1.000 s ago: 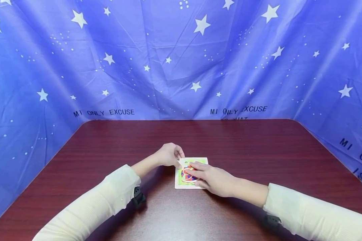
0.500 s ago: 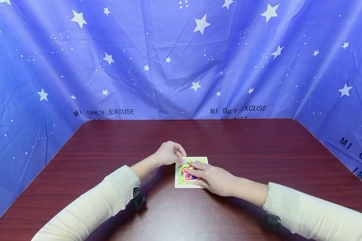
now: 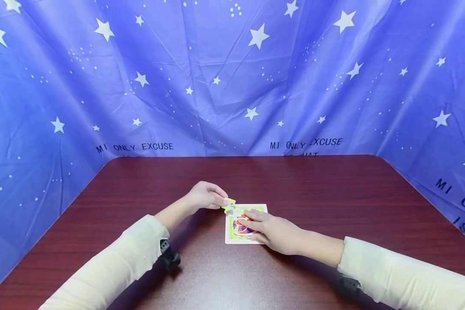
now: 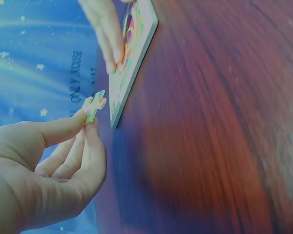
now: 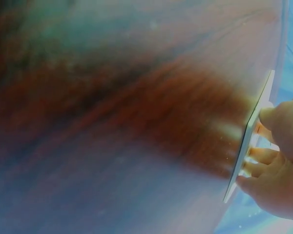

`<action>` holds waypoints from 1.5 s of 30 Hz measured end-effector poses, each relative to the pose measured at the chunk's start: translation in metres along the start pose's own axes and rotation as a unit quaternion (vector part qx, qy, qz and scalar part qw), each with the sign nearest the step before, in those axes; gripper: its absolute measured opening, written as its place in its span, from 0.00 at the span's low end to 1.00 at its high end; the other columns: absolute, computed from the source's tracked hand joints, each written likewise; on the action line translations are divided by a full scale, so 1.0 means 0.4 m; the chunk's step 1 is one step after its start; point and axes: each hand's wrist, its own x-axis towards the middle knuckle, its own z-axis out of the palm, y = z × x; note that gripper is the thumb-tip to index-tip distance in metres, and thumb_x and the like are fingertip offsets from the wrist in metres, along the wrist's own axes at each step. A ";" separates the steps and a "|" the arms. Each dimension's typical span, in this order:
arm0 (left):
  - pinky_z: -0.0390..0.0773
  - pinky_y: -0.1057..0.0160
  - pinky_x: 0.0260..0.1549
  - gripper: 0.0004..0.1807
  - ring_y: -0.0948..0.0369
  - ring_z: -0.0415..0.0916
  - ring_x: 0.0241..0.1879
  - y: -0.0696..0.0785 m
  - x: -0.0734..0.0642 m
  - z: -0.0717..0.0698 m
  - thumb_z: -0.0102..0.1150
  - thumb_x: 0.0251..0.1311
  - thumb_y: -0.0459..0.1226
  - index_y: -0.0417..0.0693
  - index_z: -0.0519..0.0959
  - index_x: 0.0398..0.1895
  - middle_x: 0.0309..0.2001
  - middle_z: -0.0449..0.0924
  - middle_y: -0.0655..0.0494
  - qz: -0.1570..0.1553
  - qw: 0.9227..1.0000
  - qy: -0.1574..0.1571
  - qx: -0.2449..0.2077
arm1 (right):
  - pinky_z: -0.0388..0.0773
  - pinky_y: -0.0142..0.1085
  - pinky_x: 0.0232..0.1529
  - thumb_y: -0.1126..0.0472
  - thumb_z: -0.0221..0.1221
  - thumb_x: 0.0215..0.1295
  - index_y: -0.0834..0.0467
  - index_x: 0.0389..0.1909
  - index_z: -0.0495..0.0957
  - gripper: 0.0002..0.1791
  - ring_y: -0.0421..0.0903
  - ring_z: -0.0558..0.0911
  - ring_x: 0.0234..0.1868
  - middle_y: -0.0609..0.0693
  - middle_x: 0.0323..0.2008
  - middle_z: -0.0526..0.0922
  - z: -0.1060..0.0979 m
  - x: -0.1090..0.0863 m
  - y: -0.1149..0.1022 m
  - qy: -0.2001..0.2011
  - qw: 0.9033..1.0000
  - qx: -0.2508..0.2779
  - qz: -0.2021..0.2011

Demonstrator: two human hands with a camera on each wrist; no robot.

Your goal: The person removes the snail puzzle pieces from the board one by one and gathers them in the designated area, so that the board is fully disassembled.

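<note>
Left hand (image 3: 206,196) had a small puzzle piece (image 3: 229,201) pinched between thumb and fingertips; the left-wrist view showed 1 knobbed, yellow-green tile held up off the table (image 3: 333,189), with a gap between it and the board's corner. In the head view it overlapped the far left corner of the puzzle board (image 3: 236,241), which lay flat on the tabletop. Right hand (image 3: 280,234) lay across the board from its right side, fingers extended over the printed face, curled round nothing; it appeared to be steadying the board.

Step in hand, as judged: working 1 piece free of the board, or lining it up there; removal seemed the likelier reading, though the direction was not certain. If removal, the next move called for carrying the piece clear and laying it on the bare wood, the right hand keeping its pressure on. If fitting, it called for turning the knobs to match the gap, then pressing down flat.

Hard to make out: the right fingers covered much of the picture, so its subject stayed unclear. A pale patch near the far left corner could have been a vacant slot or glare. The piece's print was too small to read, and fingertips hid part of its edge. The right-wrist view caught the board nearly edge-on, hand cut off at the frame's side, and gave no look at the face.
</note>
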 end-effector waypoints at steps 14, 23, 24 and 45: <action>0.84 0.65 0.36 0.16 0.66 0.81 0.27 -0.043 -0.009 -0.108 0.62 0.53 0.24 0.25 0.76 0.46 0.24 0.82 0.57 -0.018 0.997 0.005 -0.077 | 0.73 0.45 0.63 0.57 0.51 0.71 0.52 0.69 0.66 0.25 0.52 0.68 0.70 0.56 0.68 0.70 0.006 -0.007 -0.001 0.000 1.000 -0.019 -0.008; 0.84 0.67 0.36 0.18 0.68 0.81 0.28 -0.066 -0.017 -0.173 0.62 0.54 0.24 0.23 0.75 0.48 0.25 0.82 0.59 -0.025 0.997 0.021 -0.063 | 0.71 0.46 0.64 0.57 0.51 0.72 0.51 0.70 0.64 0.26 0.52 0.67 0.70 0.55 0.69 0.68 0.002 -0.003 0.000 -0.010 1.000 -0.015 0.001; 0.84 0.68 0.36 0.18 0.68 0.81 0.28 -0.071 -0.018 -0.179 0.62 0.54 0.24 0.23 0.75 0.47 0.25 0.82 0.59 -0.026 0.998 0.023 -0.061 | 0.71 0.47 0.64 0.57 0.50 0.72 0.51 0.70 0.64 0.26 0.52 0.67 0.71 0.55 0.69 0.68 0.002 -0.003 -0.001 -0.010 1.000 -0.014 0.002; 0.84 0.68 0.38 0.21 0.68 0.80 0.30 -0.118 -0.050 -0.282 0.60 0.57 0.25 0.21 0.71 0.52 0.27 0.82 0.60 -0.035 0.997 0.031 -0.062 | 0.72 0.47 0.63 0.56 0.50 0.72 0.50 0.69 0.65 0.25 0.51 0.68 0.70 0.54 0.69 0.69 0.001 -0.011 -0.005 -0.013 1.000 -0.015 0.011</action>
